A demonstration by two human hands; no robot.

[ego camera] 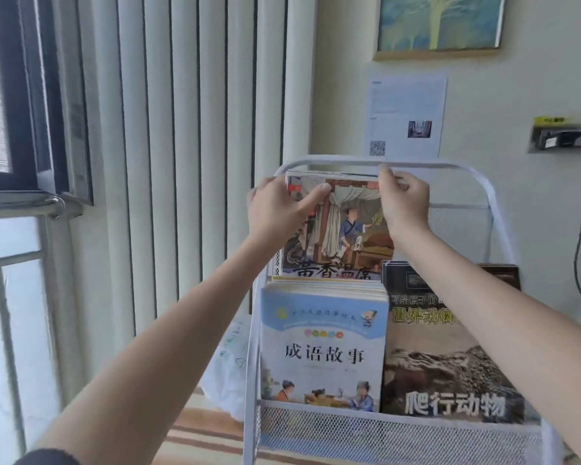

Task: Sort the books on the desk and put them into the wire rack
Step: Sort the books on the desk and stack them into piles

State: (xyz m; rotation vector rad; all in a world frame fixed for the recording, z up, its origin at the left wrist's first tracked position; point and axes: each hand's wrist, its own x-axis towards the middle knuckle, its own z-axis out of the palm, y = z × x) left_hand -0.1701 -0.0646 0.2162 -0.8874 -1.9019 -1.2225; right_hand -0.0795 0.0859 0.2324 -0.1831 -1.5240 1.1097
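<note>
Rack [490, 196], white wire, stands by the wall; picture book [341, 229] upright in its top tier, left side. Left hand [275, 209] pinches the book's upper left corner, right hand [404, 199] pinches its top edge, both grips curled on it. Lower tier, below: blue book [322, 350] left, touching dark reptile book [440, 374] right.

Left arm: bare forearm reaching up and forward, a dark sleeve edge at the elbow.
Left hand [279, 209]: grips the upper left corner of the illustrated picture book with a red-brown cover [337, 236], thumb across its front.
Right arm: bare, stretched forward.
Right hand [405, 201]: pinches that book's top right edge, fingers curled over it.
</note>
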